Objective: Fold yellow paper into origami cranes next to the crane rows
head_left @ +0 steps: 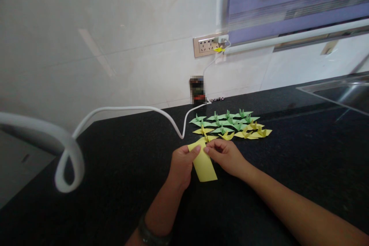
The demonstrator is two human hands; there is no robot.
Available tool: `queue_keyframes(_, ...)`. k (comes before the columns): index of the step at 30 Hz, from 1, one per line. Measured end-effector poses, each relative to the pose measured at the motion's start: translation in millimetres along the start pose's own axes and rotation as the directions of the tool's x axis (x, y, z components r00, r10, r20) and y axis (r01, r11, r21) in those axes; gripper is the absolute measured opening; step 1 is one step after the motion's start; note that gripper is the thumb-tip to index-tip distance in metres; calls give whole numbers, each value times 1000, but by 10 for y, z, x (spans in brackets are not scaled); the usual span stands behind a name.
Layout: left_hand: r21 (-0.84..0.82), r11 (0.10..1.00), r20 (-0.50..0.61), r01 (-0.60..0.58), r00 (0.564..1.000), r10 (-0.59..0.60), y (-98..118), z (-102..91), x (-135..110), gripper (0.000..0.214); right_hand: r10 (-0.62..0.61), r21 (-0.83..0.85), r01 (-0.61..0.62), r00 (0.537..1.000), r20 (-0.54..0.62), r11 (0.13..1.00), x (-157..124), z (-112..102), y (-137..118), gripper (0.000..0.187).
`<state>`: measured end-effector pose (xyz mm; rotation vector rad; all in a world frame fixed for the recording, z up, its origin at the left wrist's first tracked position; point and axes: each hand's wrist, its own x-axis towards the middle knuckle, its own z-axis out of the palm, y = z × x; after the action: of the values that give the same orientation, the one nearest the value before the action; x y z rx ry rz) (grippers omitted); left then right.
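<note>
A yellow sheet of paper (204, 167), long and rectangular as if folded over, is held above the dark counter. My left hand (181, 163) grips its left side near the top, thumb lying on the face of the paper. On the opposite edge, my right hand (226, 155) pinches the paper between thumb and curled fingers. Just beyond my hands stand several green paper cranes (227, 121) in rows. Several yellow paper cranes (245, 133) sit in front and to the right of them.
A thick white cable (144, 108) loops across the left side and onto the black counter (115, 184). Against the tiled wall leans a blurred phone-like object (197, 90). Above it, a wall socket (206, 46) holds a plugged-in charger. A sink edge (325, 100) shows at the right.
</note>
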<state>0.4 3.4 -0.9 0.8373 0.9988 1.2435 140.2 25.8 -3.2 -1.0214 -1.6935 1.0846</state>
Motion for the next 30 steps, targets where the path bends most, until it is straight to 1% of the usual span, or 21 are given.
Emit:
queue_keyframes(6,10,1000,6,-9,1000,9,-4,8,0,28,19,43,-19,1000,19,999,-2,-1,-13,19)
queue_keyframes(13,18,1000,-19,-1,1000,2,-5,5,8,29,39,57,-41,999,34,998,-7,-3,-12,19)
queue_keyframes(30,32,999,-32,-31,999,32,-16,-13,16,27,25,69,-27,999,27,997,1,-4,-24,17)
